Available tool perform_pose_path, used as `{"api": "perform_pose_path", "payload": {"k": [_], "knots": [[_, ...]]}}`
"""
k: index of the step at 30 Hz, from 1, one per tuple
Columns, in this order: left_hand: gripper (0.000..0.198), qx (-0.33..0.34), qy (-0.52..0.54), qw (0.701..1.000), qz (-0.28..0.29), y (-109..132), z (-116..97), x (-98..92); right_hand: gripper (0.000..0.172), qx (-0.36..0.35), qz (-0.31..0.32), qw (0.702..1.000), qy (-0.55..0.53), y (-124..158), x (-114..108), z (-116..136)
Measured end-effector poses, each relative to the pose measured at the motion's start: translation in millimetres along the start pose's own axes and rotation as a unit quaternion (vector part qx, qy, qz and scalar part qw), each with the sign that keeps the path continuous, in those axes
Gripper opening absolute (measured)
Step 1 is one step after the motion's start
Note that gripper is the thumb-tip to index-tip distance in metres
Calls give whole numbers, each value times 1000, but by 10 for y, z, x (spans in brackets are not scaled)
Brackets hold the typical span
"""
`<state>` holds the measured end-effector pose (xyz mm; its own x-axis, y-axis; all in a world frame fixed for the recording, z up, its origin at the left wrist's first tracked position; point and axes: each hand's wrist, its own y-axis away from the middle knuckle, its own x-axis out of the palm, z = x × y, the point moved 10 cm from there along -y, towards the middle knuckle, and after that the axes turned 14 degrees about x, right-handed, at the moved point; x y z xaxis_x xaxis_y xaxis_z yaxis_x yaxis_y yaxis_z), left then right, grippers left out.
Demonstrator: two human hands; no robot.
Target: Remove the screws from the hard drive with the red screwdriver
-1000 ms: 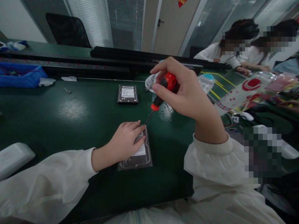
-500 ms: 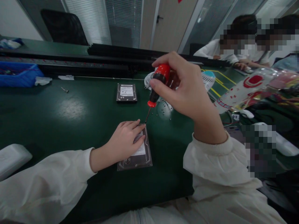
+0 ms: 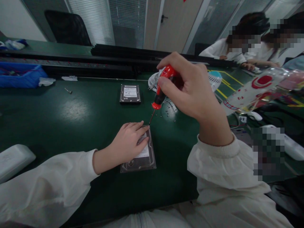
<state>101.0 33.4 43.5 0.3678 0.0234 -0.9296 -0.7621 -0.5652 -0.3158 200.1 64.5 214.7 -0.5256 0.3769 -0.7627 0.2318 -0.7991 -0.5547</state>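
Note:
A silver hard drive [image 3: 142, 164] lies flat on the green table in front of me, its label partly covered. My left hand [image 3: 130, 141] rests on top of it with fingers stretched out across the upper half. Gripped in my right hand [image 3: 187, 85] is a red and black screwdriver [image 3: 157, 104], tilted, its tip at the drive's far right corner beside my left fingertips. Whether a screw sits under the tip I cannot tell. Several small screws [image 3: 167, 111] are scattered on the table beyond the drive's right side.
Farther back lies a second hard drive [image 3: 130, 94]. A white fan-like item [image 3: 153, 81] is partly behind my right hand. A plastic bottle [image 3: 251, 90] and cables are at right, a blue bin [image 3: 20, 76] at far left, a white object [image 3: 16, 161] by my left sleeve. Two people sit back right.
The screwdriver handle has turned in my right hand, showing more red, while its tip stays at the same corner. My left hand keeps its place on the drive. The view has shifted slightly.

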Motion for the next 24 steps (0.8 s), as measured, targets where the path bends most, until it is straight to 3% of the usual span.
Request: {"api": "perform_pose_path", "payload": {"k": [3, 6, 10, 14, 17, 24], "knots": [[46, 4, 2, 1000, -2, 2, -5, -1, 30, -10, -19, 1000, -19, 4, -35, 14], [45, 7, 0, 1000, -3, 4, -5, 1, 22, -11, -15, 999, -29, 7, -36, 5], [45, 8, -2, 1000, -3, 4, -8, 1, 28, -15, 8, 1000, -13, 13, 2, 6], [46, 10, -5, 1000, -4, 6, -10, 4, 35, -19, -13, 999, -24, 6, -42, 10], [47, 8, 0, 1000, -3, 13, 2, 17, 24, -20, -3, 999, -28, 1, -32, 9], [47, 1, 7, 1000, -4, 24, 26, 27, 26, -26, -8, 998, -48, -28, -38, -17]]}}
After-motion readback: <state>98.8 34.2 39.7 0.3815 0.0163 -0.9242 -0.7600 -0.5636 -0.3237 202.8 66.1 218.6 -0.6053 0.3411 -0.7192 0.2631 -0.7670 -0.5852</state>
